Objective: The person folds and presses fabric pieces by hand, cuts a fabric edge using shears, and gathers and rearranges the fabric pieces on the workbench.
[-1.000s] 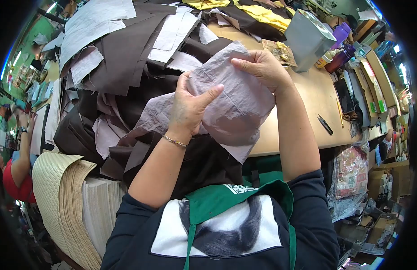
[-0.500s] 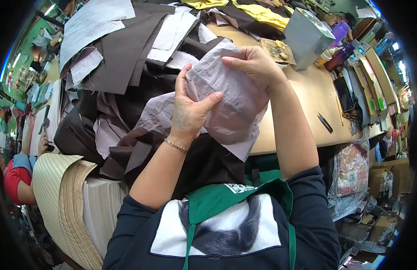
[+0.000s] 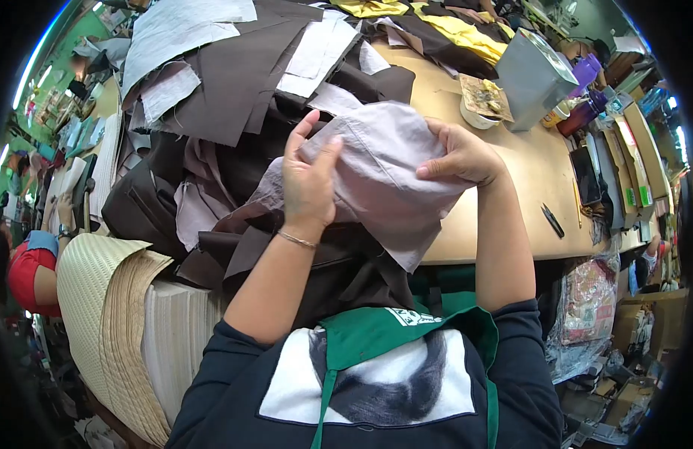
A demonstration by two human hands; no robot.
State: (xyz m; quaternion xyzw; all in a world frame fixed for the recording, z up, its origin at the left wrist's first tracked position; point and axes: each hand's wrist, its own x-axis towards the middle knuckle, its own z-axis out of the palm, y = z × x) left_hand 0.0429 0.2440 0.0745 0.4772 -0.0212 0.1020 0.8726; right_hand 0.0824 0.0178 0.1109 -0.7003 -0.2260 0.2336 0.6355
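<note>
A pale mauve, seamed piece of cloth [image 3: 388,176] is spread between my two hands above the table edge. My right hand [image 3: 466,156] pinches its right side, with the thumb on top and the fingers partly behind the cloth. At the left edge, my left hand [image 3: 310,179] has the cloth between its thumb and raised fingers. The cloth's lower corner hangs free, and its left part runs down towards a heap of dark brown fabric [image 3: 339,262]. Behind my left hand are more dark cut pieces [image 3: 234,82] and white pieces [image 3: 316,56].
On the wooden table [image 3: 511,194] at right lie black thread snips [image 3: 552,221] and a pencil [image 3: 577,200]. Farther back stand a grey metal box [image 3: 533,78] and a small bowl [image 3: 477,116]. A stack of sheets [image 3: 178,329] is at my left; another person's red sleeve [image 3: 31,277] shows beyond.
My right hand has moved lower and to the right along the cloth, which now lies smoother with its top rounded over. My left thumb has lifted, and the view has shifted slightly.
</note>
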